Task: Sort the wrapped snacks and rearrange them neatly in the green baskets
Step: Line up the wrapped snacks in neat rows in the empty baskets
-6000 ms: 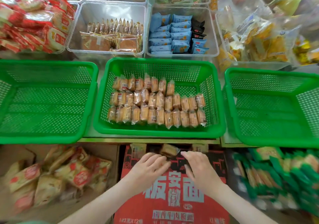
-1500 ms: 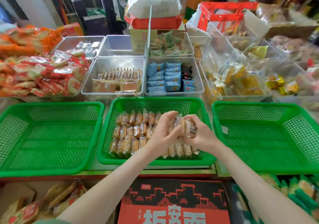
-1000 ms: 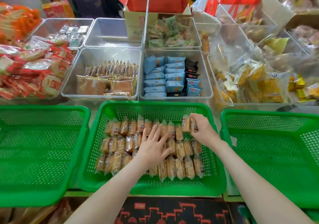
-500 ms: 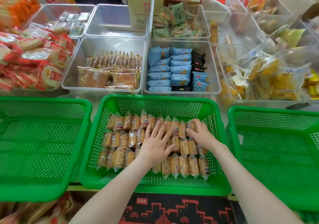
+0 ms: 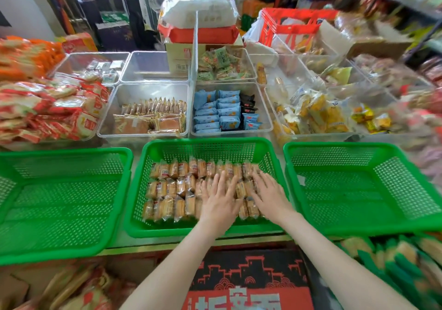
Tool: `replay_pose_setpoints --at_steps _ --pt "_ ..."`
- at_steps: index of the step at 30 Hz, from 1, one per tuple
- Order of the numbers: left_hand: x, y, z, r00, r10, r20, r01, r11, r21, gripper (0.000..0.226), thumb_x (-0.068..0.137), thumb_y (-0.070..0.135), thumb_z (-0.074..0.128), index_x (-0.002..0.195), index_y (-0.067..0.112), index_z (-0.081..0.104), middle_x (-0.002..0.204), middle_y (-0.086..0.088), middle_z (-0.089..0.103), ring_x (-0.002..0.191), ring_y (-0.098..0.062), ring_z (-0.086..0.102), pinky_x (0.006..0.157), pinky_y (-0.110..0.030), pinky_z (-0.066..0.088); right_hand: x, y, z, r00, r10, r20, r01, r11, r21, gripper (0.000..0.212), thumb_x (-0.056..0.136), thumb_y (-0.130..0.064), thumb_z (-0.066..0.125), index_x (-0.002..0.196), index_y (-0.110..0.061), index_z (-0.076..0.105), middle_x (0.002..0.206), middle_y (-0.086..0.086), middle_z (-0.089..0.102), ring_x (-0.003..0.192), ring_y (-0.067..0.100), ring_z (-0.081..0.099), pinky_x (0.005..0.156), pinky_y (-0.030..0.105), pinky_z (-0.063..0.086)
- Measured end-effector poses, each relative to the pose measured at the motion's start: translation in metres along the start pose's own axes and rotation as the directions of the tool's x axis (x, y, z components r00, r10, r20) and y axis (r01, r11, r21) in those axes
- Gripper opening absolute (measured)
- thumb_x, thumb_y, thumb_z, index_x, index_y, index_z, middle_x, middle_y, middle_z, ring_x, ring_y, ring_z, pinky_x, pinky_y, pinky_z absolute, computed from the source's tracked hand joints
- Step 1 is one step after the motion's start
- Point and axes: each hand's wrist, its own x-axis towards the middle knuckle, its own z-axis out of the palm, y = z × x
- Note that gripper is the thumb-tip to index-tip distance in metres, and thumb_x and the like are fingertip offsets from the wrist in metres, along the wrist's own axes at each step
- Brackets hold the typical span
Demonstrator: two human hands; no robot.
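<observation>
At the centre of the frame, the middle green basket (image 5: 205, 142) holds the wrapped snacks (image 5: 172, 190), small tan packets standing on edge in three rows that run left to right across its floor. Both hands lie flat on the right part of those rows. The left hand (image 5: 220, 199) has its fingers straight and slightly spread over the middle and far rows. The right hand (image 5: 269, 196) lies just beside it, fingers straight too, near the basket's right wall. Neither hand grasps a packet (the palms simply rest on the tops). On either side stand the left basket (image 5: 64, 152) and the right basket (image 5: 358, 146), each close to the middle one. Above them in the frame, a clear bin (image 5: 266, 118) holds blue packets (image 5: 215, 112). At the bottom edge, a red carton (image 5: 251, 295) with white characters shows between the forearms.
</observation>
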Motion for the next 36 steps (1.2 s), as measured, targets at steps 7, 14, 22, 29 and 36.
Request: replay_pose_setpoints --at_steps 7,14,22,29,36 --pt "-0.051 0.091 0.03 0.941 0.303 -0.147 -0.314 0.947 -0.06 0.069 0.088 0.031 0.062 0.148 0.012 0.034 0.153 -0.013 0.032 0.143 -0.031 0.028 0.112 -0.054 0.01 -0.12 0.037 -0.007 0.977 0.147 -0.152 -0.15 0.989 -0.012 0.06 0.099 -0.027 0.044 0.152 -0.015 0.019 0.157 0.003 0.02 0.144 0.02 0.016 0.116 0.036 0.015" --pt "-0.097 0.191 0.066 0.87 0.463 -0.172 -0.478 0.876 -0.059 0.068 0.071 0.029 0.072 0.134 0.013 0.054 0.134 -0.012 0.056 0.123 -0.031 0.054 0.1 -0.056 0.038 -0.233 0.129 -0.008 0.905 0.358 -0.23 -0.357 0.933 0.047 0.058 0.098 -0.024 0.047 0.151 -0.014 0.024 0.155 0.004 0.026 0.143 0.022 0.021 0.116 0.035 0.015" --pt "-0.092 0.328 0.093 0.936 0.349 -0.037 -0.351 0.929 -0.119 0.057 0.081 0.041 0.046 0.132 0.018 0.055 0.121 -0.018 0.063 0.105 -0.033 0.065 0.086 -0.047 0.053 -0.322 0.268 -0.033 0.834 0.464 -0.298 -0.438 0.886 0.153 0.056 0.098 -0.024 0.047 0.15 -0.016 0.027 0.154 0.004 0.028 0.141 0.021 0.023 0.114 0.036 0.021" --pt "-0.062 0.426 0.11 0.975 0.21 -0.077 -0.206 0.977 0.052 0.059 0.098 0.039 0.043 0.152 0.025 0.024 0.154 -0.024 0.024 0.137 -0.036 0.032 0.113 -0.044 0.023 -0.333 0.371 -0.061 0.861 0.461 -0.215 -0.442 0.887 0.134 0.058 0.1 -0.029 0.043 0.152 -0.015 0.021 0.155 0.008 0.027 0.141 0.025 0.023 0.115 0.039 0.023" --pt "-0.04 0.433 0.127 0.998 0.058 -0.039 -0.05 0.984 0.171 0.06 0.101 0.045 0.038 0.153 0.031 0.013 0.156 -0.02 0.019 0.142 -0.034 0.023 0.115 -0.05 0.019 -0.29 0.407 -0.081 0.912 0.388 -0.134 -0.361 0.913 0.189 0.058 0.102 -0.032 0.038 0.152 -0.01 0.019 0.155 0.009 0.027 0.14 0.027 0.024 0.114 0.036 0.019"
